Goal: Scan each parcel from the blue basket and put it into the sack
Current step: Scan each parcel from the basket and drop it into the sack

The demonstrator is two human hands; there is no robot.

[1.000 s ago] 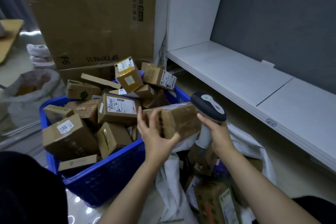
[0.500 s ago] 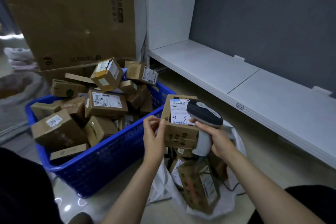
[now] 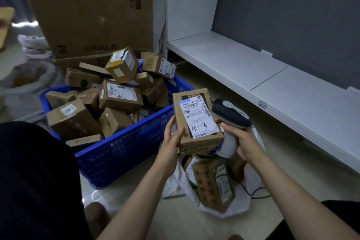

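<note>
The left hand [image 3: 171, 140] grips a small cardboard parcel [image 3: 200, 142] by its left edge, thumb lying along the top face and the fingers wrapped under the side. The left forearm rises from the bottom of the view, wrist bent slightly inward. The parcel is held tilted, label side up, above the mouth of the white sack [image 3: 251, 197] and just right of the blue basket [image 3: 124, 142]. Its white shipping label [image 3: 196, 117] carries barcodes and a handwritten "4-3".

The right hand [image 3: 243, 142] is curled around the pale handle of a barcode scanner [image 3: 230, 113], forefinger reaching forward under the dark head. The scanner's head sits just beside the parcel's right edge; whether they touch cannot be told. The right forearm comes in from the lower right.

The basket is heaped with more cardboard parcels [image 3: 116, 95]. In the sack, below both hands, lie several boxes [image 3: 214, 183]. A low white shelf [image 3: 253, 76] runs along the right, and a large cardboard carton [image 3: 93, 9] stands behind the basket.
</note>
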